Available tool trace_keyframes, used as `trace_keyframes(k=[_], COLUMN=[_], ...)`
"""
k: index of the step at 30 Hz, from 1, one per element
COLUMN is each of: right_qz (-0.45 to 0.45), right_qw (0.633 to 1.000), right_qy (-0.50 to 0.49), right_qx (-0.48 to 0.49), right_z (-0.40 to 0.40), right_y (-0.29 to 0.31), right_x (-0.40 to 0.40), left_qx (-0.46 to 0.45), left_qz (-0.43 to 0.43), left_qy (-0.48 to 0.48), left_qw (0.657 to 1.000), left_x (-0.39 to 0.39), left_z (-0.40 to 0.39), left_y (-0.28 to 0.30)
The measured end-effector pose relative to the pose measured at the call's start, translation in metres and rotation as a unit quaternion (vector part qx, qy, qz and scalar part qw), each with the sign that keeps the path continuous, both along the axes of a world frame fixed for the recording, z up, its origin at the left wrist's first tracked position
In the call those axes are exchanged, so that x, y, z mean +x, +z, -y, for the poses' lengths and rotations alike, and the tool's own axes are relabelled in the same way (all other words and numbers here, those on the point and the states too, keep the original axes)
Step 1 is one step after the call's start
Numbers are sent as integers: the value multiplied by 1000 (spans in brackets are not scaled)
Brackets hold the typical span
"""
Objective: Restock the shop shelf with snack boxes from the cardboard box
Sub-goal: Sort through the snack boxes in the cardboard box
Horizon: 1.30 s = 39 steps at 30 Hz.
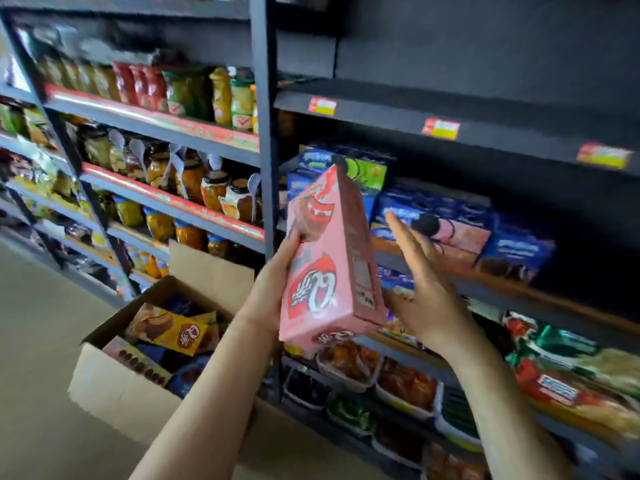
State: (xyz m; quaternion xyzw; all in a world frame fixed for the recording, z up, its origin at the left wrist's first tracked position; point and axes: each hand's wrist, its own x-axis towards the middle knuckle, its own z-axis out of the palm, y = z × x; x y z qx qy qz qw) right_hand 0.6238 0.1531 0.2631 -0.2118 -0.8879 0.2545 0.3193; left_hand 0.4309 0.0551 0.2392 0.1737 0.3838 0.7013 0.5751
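My left hand (273, 282) grips a pink snack box (329, 261) from its left side and holds it upright, tilted a little, in front of the shelf (519, 289). My right hand (424, 282) is open just right of the box, fingers straight and pointing up toward the shelf, apart from the box. On that shelf lie blue and pink snack boxes (450, 220) and a stack of blue and green ones (346, 171). The open cardboard box (117, 386) stands on the floor at lower left, with a yellow snack box (169, 327) and several others inside.
A dark upright post (265, 133) separates this bay from shelves of jars (194, 188) and bottles on the left. The shelf above (450, 112) carries only price tags. Trays of packed food (381, 379) and bagged goods (571, 375) fill the lower shelves. Bare floor lies at left.
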Motion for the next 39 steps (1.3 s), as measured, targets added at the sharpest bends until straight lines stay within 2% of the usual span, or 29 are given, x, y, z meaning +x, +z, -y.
trace_keyframes(k=[1, 3, 6, 8, 10, 12, 16, 19, 22, 28, 32, 35, 37, 39], right_qz=[11, 23, 3, -43, -111, -167, -203, -232, -215, -162, -206, -279, -303, -343], right_qw=[997, 984, 973, 977, 982, 972, 953, 939, 933, 912, 898, 890, 895, 892], right_qy=[-18, -66, -101, -117, -140, -164, -202, -207, -248, -373, -389, -357, -322, -294], right_qx=[75, 163, 210, 175, 66, -28, -100, -150, -145, -53, -3, -42, -54, -19], right_z=[-2, -10, -23, -31, -35, -42, -64, -83, -105, -133, -146, -163, -169, -170], right_y=[14, 35, 61, 78, 93, 105, 119, 126, 136, 156, 173, 179, 182, 187], right_x=[18, 49, 93, 121, 146, 165, 183, 188, 196, 226, 252, 270, 285, 304], left_qx=[3, 4, 11, 37, 60, 83, 213, 249, 243, 269, 309, 315, 330, 367], left_qz=[-24, -67, -100, -100, -173, -223, -265, -263, -257, -230, -237, -271, -336, -424], left_qy=[-37, -89, -113, -144, -158, -162, -132, -60, -28, -33, -74, -52, 21, 68], left_qw=[999, 994, 988, 984, 970, 958, 931, 930, 935, 935, 918, 908, 882, 825], left_x=[16, 48, 82, 100, 118, 141, 195, 214, 223, 260, 287, 311, 322, 326], left_z=[-7, -24, -53, -74, -97, -117, -142, -169, -200, -245, -256, -254, -251, -247], left_y=[14, 40, 66, 75, 85, 98, 121, 126, 132, 142, 155, 165, 174, 190])
